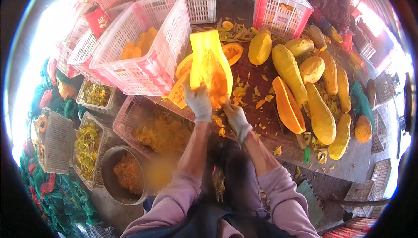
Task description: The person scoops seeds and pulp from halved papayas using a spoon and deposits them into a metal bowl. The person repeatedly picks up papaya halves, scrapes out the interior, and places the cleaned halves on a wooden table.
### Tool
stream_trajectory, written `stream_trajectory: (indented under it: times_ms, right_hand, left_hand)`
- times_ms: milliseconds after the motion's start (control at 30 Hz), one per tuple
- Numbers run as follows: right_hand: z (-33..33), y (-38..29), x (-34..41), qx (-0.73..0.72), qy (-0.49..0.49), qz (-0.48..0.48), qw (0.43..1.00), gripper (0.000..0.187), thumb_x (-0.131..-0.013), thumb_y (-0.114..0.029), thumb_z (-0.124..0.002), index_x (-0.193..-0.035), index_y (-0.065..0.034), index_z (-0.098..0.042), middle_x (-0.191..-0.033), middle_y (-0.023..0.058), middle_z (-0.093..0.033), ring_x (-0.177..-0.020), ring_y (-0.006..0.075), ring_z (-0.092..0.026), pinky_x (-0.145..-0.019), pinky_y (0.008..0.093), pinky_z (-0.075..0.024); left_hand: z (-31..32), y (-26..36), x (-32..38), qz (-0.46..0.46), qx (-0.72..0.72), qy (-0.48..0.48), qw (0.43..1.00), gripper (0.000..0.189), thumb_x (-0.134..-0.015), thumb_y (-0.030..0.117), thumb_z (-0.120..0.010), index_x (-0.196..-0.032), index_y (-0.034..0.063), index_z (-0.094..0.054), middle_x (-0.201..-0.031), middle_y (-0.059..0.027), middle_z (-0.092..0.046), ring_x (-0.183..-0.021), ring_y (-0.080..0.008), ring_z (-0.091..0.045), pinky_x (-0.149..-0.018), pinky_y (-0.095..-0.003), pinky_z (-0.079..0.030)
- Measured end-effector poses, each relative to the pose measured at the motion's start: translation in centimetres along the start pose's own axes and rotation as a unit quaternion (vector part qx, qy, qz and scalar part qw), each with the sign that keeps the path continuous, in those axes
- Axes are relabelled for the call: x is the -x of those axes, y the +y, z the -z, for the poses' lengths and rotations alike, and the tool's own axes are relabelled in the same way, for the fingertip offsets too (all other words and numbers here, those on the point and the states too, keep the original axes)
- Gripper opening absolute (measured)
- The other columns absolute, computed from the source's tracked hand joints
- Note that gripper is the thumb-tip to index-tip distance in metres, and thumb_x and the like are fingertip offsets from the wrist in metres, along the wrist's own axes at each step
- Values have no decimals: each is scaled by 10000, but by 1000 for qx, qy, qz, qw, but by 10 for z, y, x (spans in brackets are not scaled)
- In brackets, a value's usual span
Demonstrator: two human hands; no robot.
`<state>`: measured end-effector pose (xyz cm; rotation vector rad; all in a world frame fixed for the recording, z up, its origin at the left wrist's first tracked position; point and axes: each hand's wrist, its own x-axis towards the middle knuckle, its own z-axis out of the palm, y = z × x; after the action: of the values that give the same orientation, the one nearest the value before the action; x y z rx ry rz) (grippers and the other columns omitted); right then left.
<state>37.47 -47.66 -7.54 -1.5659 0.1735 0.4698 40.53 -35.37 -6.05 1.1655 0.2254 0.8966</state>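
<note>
My left hand (199,102), in a pale glove, grips the lower left edge of a halved yellow squash (210,58), held tilted with its hollowed orange side facing me. My right hand (235,116), gloved too, is closed at the squash's bottom end, on something mostly hidden by the fingers; I cannot tell what it is. Behind the left hand lie squash pieces with seeds (179,91), and another cut half (233,52) shows behind the squash. To the right, a hollow orange half (288,106) rests beside whole peeled squashes (290,71) on the reddish table (251,107).
A pink-white crate (130,75) with orange chunks stands at the left. Below it are a crate of scraps (163,133), a bucket of orange pulp (129,176) and crates of peelings (88,150). A green-handled tool (306,153) lies at the table's near edge. Another person (333,9) works at the upper right.
</note>
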Motion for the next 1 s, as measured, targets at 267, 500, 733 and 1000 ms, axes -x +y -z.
stream_trajectory:
  times_ms: [267, 500, 733, 1000]
  right_hand:
    - [115, 4, 58, 435, 122, 154, 879, 582, -891, -122, -591, -1432, -136, -376, -986, 264, -661, -892, 429, -654, -748, 487, -514]
    - [135, -38, 15, 596, 70, 212, 771, 314, -941, -177, -506, -1230, -55, -506, -781, 219, -670, -693, 384, -669, -618, 456, -524]
    - [129, -80, -102, 803, 55, 147, 574, 264, -905, -133, -518, -1127, 8, -533, -784, 183, -692, -727, 336, -698, -613, 457, -534]
    - [126, -48, -59, 840, -91, 73, 529, 176, -823, -128, -655, -980, -50, -656, -912, 149, -716, -833, 296, -714, -611, 416, -552]
  left_hand:
    - [-12, -60, 21, 283, 56, -59, 956, 427, -810, -64, -552, -1231, -9, -508, -873, -49, -591, -684, -98, -506, -582, -265, -435]
    - [-59, -73, 49, 303, -295, -187, 887, 303, -804, 44, -559, -1094, -39, -525, -833, -157, -636, -754, -235, -625, -672, -358, -498]
    - [-72, -91, 50, 267, -313, -245, 878, 299, -833, 82, -566, -1102, -28, -492, -997, -247, -621, -926, -413, -622, -822, -459, -480]
    - [-75, -93, 55, 196, -372, -230, 878, 281, -814, 89, -582, -1053, -16, -479, -1032, -276, -601, -979, -449, -589, -851, -499, -463]
